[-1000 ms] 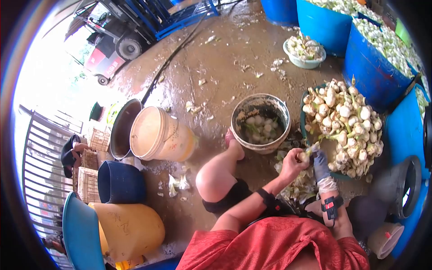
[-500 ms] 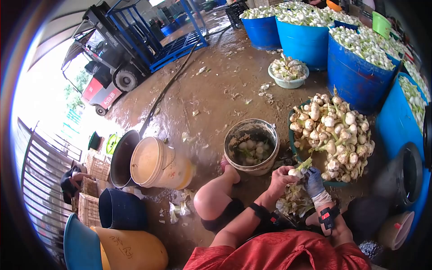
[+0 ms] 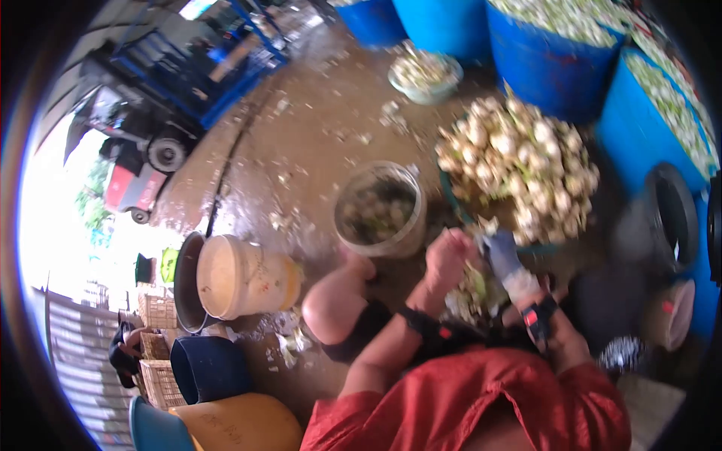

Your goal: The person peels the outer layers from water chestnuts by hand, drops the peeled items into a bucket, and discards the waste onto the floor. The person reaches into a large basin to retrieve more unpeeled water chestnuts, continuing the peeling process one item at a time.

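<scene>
In front of my lap, my left hand point(image 3: 448, 261) is bare and closed. My right hand point(image 3: 502, 255), in a blue-grey glove, is closed close beside it. Between them shows the pale top of a garlic bulb point(image 3: 486, 225), blurred and mostly covered by fingers. Below the hands lies a heap of garlic peelings and leaves point(image 3: 470, 295). Just beyond my right hand, a heap of untrimmed garlic bulbs point(image 3: 526, 161) rises from a dark green tub point(image 3: 445, 184). Ahead of my left hand stands a dirty bucket point(image 3: 410, 239) with pale bulbs inside.
Blue barrels point(image 3: 553, 71) full of peeled garlic line the back right. A pale basin point(image 3: 425, 92) of garlic sits before them. To my left are a white bucket point(image 3: 239, 276), a navy tub point(image 3: 209, 370) and a yellow tub point(image 3: 244, 425). A forklift point(image 3: 143, 169) stands on the wet floor behind.
The view has tilted and shifted, so the tubs and barrels sit higher and further left. My hands remain close together around the bulb, which is now more hidden and blurred.
</scene>
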Demonstrator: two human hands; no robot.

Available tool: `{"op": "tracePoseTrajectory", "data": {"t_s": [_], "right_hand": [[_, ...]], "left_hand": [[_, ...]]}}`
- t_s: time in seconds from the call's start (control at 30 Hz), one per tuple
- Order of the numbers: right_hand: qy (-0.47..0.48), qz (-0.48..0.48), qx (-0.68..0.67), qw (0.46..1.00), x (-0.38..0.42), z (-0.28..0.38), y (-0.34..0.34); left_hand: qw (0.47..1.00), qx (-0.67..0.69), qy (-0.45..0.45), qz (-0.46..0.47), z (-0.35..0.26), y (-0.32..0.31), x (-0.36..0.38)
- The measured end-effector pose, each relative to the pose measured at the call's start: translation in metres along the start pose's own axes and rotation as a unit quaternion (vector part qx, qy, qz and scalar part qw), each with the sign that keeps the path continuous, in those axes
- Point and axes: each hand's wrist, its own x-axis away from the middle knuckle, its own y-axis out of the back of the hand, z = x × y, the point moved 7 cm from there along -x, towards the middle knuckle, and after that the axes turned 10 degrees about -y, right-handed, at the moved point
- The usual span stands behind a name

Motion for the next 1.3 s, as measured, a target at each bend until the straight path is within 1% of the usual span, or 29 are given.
{"op": "tracePoseTrajectory", "data": {"t_s": [0.03,0.07,0.1,0.13,0.17,0.2,0.27,0.37,0.4,0.43,0.47,0.5,0.53,0.57,0.6,0.67,0.77,0.8,0.87,0.97,1.0,1.07,1.1,1.13,1.17,1.2,1.23,1.27,1.3], "right_hand": [[0.180,-0.043,0.268,0.945,0.019,0.058,-0.002],[0.242,-0.071,0.221,0.942,0.013,0.042,-0.004],[0.200,-0.074,0.226,0.950,0.011,0.045,0.000],[0.104,-0.047,0.046,0.992,-0.018,-0.005,0.002],[-0.018,0.041,-0.202,0.978,-0.021,-0.010,0.003],[-0.129,0.122,-0.438,0.881,-0.014,0.006,0.000],[-0.166,0.098,-0.387,0.902,0.002,0.028,0.011],[-0.215,0.133,-0.339,0.906,0.008,-0.006,0.007],[-0.230,0.182,-0.342,0.893,0.012,-0.019,0.000],[-0.235,0.185,-0.341,0.891,0.014,-0.033,0.001],[-0.217,0.228,0.007,0.949,0.019,-0.045,-0.002],[-0.170,0.243,0.354,0.887,0.021,-0.059,-0.002],[-0.102,0.229,0.655,0.713,0.025,-0.072,0.001],[-0.103,0.235,0.655,0.711,0.030,-0.072,-0.006],[-0.058,0.230,0.604,0.761,0.034,-0.057,-0.022],[0.068,0.264,0.507,0.818,0.043,-0.042,-0.063],[0.300,0.328,0.424,0.789,0.070,-0.043,-0.130],[0.299,0.333,0.421,0.789,0.074,-0.054,-0.148],[0.459,0.317,0.397,0.729,0.096,-0.067,-0.184],[0.407,0.498,0.403,0.652,0.119,-0.157,-0.256],[0.407,0.501,0.398,0.651,0.119,-0.163,-0.263],[0.250,0.610,0.389,0.643,0.117,-0.147,-0.263],[0.378,0.536,0.352,0.668,0.119,-0.137,-0.261],[0.378,0.541,0.351,0.664,0.121,-0.161,-0.268],[0.566,0.375,0.481,0.555,0.130,-0.194,-0.280],[0.703,0.173,0.565,0.396,0.139,-0.229,-0.293],[0.705,0.175,0.563,0.394,0.135,-0.259,-0.307],[0.470,0.331,0.529,0.624,0.101,-0.284,-0.321],[0.171,0.443,0.423,0.772,0.078,-0.295,-0.323]], "left_hand": [[0.999,-0.022,-0.026,0.019,-0.001,0.001,-0.002],[0.995,-0.083,-0.047,0.042,-0.014,-0.002,-0.007],[0.838,-0.509,-0.164,0.106,-0.044,-0.015,-0.010],[0.979,-0.172,-0.105,-0.001,-0.039,0.021,-0.023],[0.992,-0.060,-0.100,-0.050,-0.053,0.009,-0.021],[0.982,-0.060,-0.113,-0.138,-0.062,0.008,-0.019],[0.976,-0.079,-0.094,-0.181,-0.066,0.025,-0.017],[0.992,-0.058,-0.072,-0.090,-0.056,0.035,-0.017],[0.932,-0.360,-0.008,-0.037,-0.048,0.047,-0.014],[0.779,-0.625,0.058,0.020,-0.040,0.063,-0.011],[0.779,-0.624,0.059,0.017,-0.044,0.063,-0.008],[0.660,-0.750,0.040,-0.003,-0.055,0.065,-0.003],[0.522,-0.852,0.026,-0.021,-0.066,0.065,0.002],[0.595,-0.803,0.015,-0.036,-0.074,0.067,-0.004],[0.725,-0.677,0.017,-0.124,-0.084,0.050,0.001],[0.826,-0.541,-0.040,-0.152,-0.091,0.063,0.001],[0.861,-0.463,-0.018,-0.207,-0.102,0.046,0.011],[0.860,-0.464,-0.016,-0.213,-0.105,0.041,0.013],[0.882,-0.384,-0.054,-0.269,-0.112,0.037,0.020],[0.899,-0.349,-0.077,-0.253,-0.119,0.036,0.026],[0.897,-0.351,-0.076,-0.258,-0.121,0.036,0.028],[0.911,-0.311,-0.083,-0.259,-0.123,0.033,0.030],[0.912,-0.301,-0.081,-0.266,-0.125,0.031,0.030],[0.911,-0.298,-0.083,-0.271,-0.126,0.032,0.030],[0.914,-0.286,-0.089,-0.272,-0.126,0.032,0.031],[0.917,-0.275,-0.095,-0.272,-0.127,0.032,0.031],[0.918,-0.272,-0.087,-0.274,-0.127,0.032,0.031],[0.918,-0.271,-0.089,-0.276,-0.128,0.033,0.031],[0.920,-0.264,-0.092,-0.273,-0.128,0.032,0.031]]}}
